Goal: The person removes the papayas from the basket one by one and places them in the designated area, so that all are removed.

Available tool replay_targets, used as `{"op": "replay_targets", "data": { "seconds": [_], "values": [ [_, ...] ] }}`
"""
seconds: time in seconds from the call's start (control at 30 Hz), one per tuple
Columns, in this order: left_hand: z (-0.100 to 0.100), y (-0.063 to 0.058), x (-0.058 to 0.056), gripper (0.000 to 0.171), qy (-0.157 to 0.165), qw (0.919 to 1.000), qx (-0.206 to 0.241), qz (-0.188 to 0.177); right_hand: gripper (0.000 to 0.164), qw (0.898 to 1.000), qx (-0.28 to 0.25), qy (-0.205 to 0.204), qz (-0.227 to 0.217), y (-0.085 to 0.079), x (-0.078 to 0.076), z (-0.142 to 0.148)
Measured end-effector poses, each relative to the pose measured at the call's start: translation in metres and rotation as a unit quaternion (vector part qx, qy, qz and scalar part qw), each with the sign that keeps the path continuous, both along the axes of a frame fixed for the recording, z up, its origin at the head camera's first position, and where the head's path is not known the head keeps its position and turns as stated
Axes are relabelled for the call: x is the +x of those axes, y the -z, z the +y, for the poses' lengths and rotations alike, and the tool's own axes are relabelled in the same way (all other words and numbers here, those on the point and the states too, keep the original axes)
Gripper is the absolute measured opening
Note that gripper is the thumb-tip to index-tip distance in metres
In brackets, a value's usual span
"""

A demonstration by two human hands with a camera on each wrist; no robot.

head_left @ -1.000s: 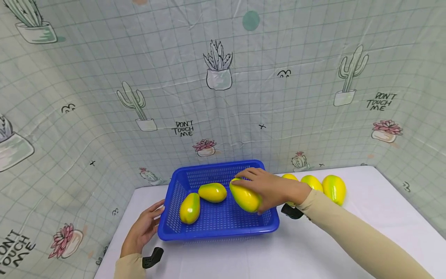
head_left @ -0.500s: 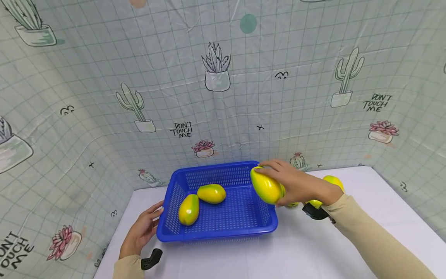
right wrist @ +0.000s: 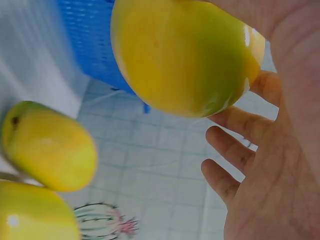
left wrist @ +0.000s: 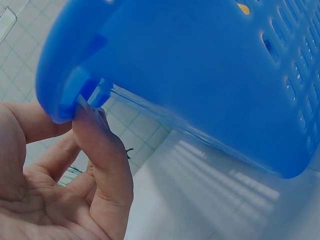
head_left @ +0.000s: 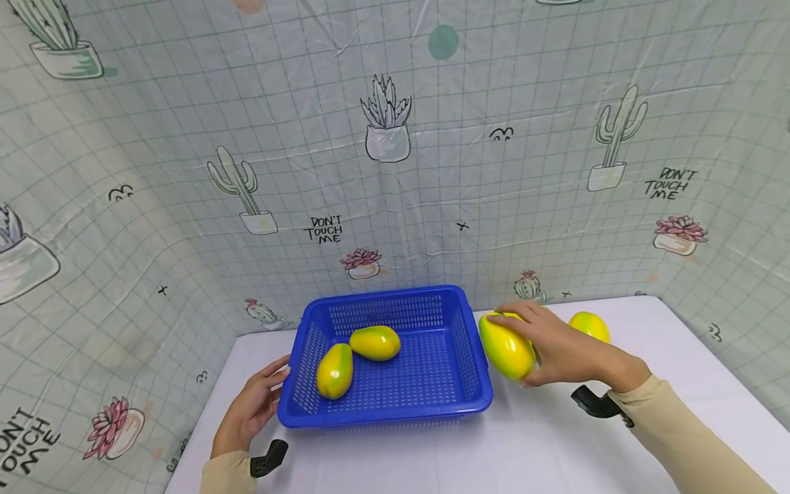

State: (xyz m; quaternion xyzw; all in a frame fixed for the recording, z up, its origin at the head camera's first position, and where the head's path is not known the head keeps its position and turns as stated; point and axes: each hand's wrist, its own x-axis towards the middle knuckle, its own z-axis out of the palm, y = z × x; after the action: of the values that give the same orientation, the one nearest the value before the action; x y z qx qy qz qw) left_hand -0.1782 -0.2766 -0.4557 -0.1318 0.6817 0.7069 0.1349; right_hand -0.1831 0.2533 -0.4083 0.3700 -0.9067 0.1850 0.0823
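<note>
Right hand (head_left: 558, 343) has fingers gripping a mango (head_left: 506, 346) just right of the blue basket (head_left: 385, 417), long axis slanting upper-left to lower-right; left hand (head_left: 249, 408) pinches basket's left rim.

Over the last second, the right hand (head_left: 564, 350) has carried a yellow-green fruit (head_left: 506, 348) from above the inside of the blue basket (head_left: 385, 414), across its right rim, to just outside that rim, dipping lower since crossing.

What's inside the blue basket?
A yellow-green fruit at left and a second fruit farther back, to its right. Basket floor shows at right; under both fruits it's covered.
</note>
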Motion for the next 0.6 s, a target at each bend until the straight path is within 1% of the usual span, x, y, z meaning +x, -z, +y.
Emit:
{"op": "replay_targets", "data": {
  "seconds": [0.23,0.6],
  "values": [
    [0.000,-0.001,0.000,0.060,0.001,1.0000,0.007,-0.003,0.103,1.000,0.001,0.010,0.000,0.019,0.009,0.011],
    [0.000,0.000,0.000,0.060,0.006,0.9999,0.011,-0.003,0.101,0.999,0.001,0.028,-0.018,0.037,0.019,0.021]
  ]
}}
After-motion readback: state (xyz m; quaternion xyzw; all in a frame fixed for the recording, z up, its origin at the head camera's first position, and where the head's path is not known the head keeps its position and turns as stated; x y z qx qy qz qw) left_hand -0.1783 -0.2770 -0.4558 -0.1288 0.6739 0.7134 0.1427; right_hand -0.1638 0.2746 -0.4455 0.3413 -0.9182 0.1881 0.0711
